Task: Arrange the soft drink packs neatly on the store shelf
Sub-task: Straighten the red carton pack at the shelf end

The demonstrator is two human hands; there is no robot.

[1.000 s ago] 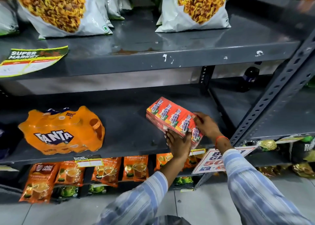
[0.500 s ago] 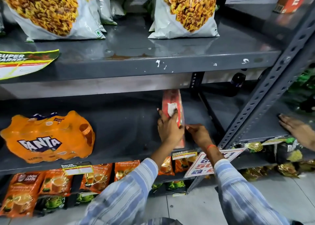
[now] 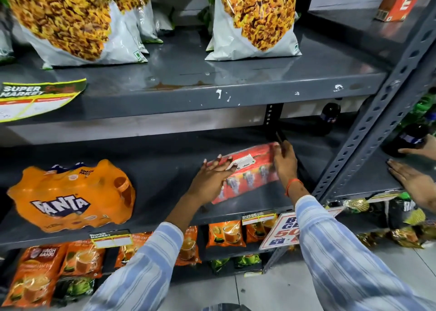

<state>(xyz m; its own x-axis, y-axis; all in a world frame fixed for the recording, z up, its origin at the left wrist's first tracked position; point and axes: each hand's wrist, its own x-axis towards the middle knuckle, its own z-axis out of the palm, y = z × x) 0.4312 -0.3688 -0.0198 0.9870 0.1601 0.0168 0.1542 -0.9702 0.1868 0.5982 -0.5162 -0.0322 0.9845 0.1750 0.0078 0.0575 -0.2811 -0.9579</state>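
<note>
A red shrink-wrapped soft drink pack [image 3: 251, 169] stands on its long edge on the grey middle shelf [image 3: 165, 174], tilted, with a white label on top. My left hand [image 3: 212, 177] presses flat on its left end. My right hand [image 3: 284, 161] holds its right end near the shelf's back upright. An orange Fanta pack [image 3: 70, 197] lies on the same shelf at the left, apart from both hands.
Snack bags [image 3: 254, 18] stand on the upper shelf. Tea pouches [image 3: 225, 233] hang below. A slotted upright [image 3: 368, 131] bounds the bay on the right. Another person's hands [image 3: 415, 181] rest on the neighbouring shelf by a dark bottle [image 3: 410, 141].
The red pack has turned from pointing front-to-back to lying across the shelf. My right hand moved from its front end to its right end, my left to its left end.
</note>
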